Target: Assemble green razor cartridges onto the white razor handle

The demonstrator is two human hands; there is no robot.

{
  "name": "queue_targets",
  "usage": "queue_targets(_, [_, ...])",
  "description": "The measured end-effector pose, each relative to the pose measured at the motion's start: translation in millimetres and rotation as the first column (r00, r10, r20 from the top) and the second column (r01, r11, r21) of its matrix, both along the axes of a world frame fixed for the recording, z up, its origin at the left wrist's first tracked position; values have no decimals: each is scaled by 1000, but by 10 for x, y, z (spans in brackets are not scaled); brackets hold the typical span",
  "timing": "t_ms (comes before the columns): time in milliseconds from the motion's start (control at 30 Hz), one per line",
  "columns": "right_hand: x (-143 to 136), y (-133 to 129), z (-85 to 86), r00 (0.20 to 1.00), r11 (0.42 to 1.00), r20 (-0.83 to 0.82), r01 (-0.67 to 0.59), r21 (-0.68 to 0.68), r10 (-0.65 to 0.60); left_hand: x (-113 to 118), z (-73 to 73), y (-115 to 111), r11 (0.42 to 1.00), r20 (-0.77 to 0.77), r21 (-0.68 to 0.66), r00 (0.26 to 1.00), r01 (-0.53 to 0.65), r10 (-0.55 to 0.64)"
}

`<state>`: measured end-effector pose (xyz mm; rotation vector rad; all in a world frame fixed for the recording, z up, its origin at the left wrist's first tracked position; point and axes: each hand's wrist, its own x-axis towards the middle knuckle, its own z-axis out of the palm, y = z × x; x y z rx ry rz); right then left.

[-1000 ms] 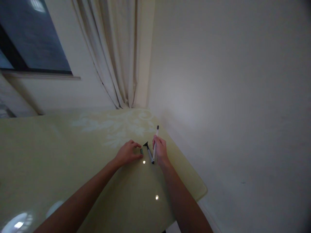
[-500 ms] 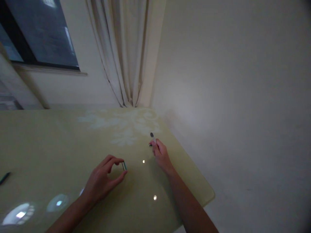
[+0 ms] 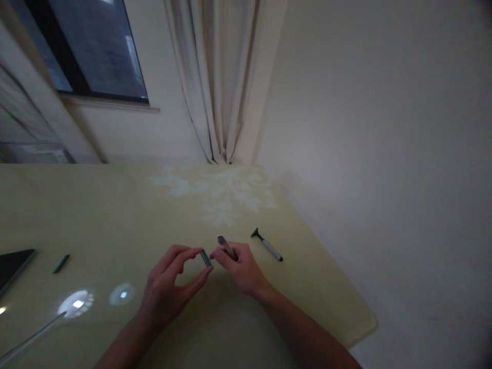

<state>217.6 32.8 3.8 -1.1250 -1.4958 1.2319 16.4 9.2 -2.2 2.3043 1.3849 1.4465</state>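
My left hand (image 3: 169,282) pinches a small dark-green razor cartridge (image 3: 206,258) between thumb and fingertips, one finger at each end. Close beside it, my right hand (image 3: 240,266) is closed around a small brush (image 3: 226,246) with a greyish head. Its handle is mostly hidden in the fist, and the head sits just right of the cartridge, apart from it. A razor handle (image 3: 269,247) in grey and black, with a dark T-shaped top, lies on the table to the right of my right hand.
The pale yellow-green glossy table (image 3: 115,215) meets a wall on the right, its rounded corner near me. On the left lie a small green strip (image 3: 61,264), a dark flat panel (image 3: 15,266) and a thin light rod (image 3: 34,335). Curtains (image 3: 219,77) hang behind.
My right hand has come left and nearer with the brush, beside the cartridge in my left hand. The razor handle, mostly hidden before, is in plain view. The camera has turned left.
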Motion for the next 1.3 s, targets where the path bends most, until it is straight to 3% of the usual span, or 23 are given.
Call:
queue_targets(200, [56,-60,-51,993,982,-110,14,-186,-35,64,-61,-62,997,-125,54,991,48,-41])
queue_targets(467, [53,-88,-65,991,983,-120,-71,-170,51,70,-96,-92,996,-163,94,987,-1,16])
queue_targets(567, [71,-85,-35,990,982,-114,-103,-161,85,37,-34,-62,999,-95,-18,994,47,-49])
queue_targets(633, [94,-77,-3,990,975,-101,-117,-187,99,-17,34,-15,980,-10,-146,990,139,-142])
queue_targets(733, [132,-63,23,987,959,-101,-147,-241,126,-130,125,72,902,111,-284,946,324,-305])
queue_targets(833, [158,-53,7,970,933,-130,-234,-275,205,-209,152,127,845,176,-360,918,396,-355])
queue_targets(1000, [177,-37,-28,953,915,-125,-301,-267,277,-194,112,127,790,239,-409,890,456,-389])
queue_targets(1300, [184,-22,-7,948,907,-149,-313,-283,281,-156,160,92,803,217,-377,887,462,-408])
